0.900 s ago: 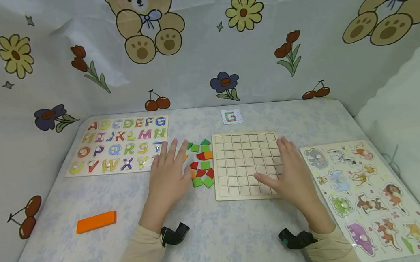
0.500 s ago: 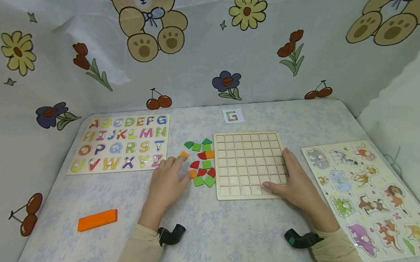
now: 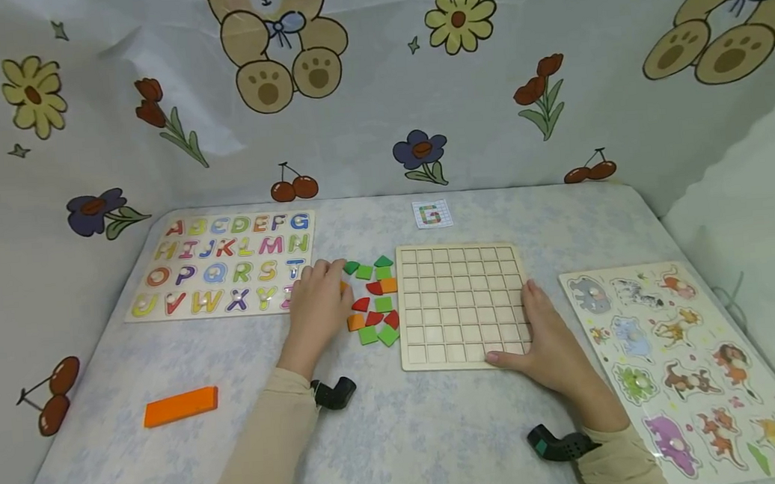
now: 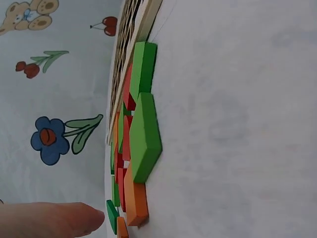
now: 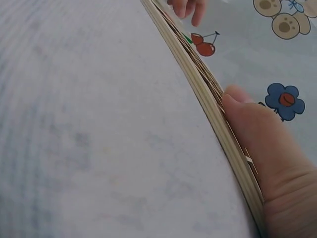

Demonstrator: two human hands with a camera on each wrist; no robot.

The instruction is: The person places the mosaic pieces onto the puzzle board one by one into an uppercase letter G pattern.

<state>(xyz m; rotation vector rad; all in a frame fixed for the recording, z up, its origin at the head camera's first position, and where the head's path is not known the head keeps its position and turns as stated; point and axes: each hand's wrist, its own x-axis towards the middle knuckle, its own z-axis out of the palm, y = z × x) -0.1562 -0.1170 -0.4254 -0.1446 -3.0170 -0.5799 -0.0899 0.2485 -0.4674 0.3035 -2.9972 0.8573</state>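
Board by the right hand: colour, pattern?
The board is pale wood-coloured, with a grid of squares; shows best in the head view.

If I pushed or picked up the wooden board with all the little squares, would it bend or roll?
The wooden board would probably stay stiff: its edge looks straight and solid. It would likely slide, not roll, because it lies flat on the table. Pushed toward the coloured pieces, it might shove them along, since they lie close beside it.
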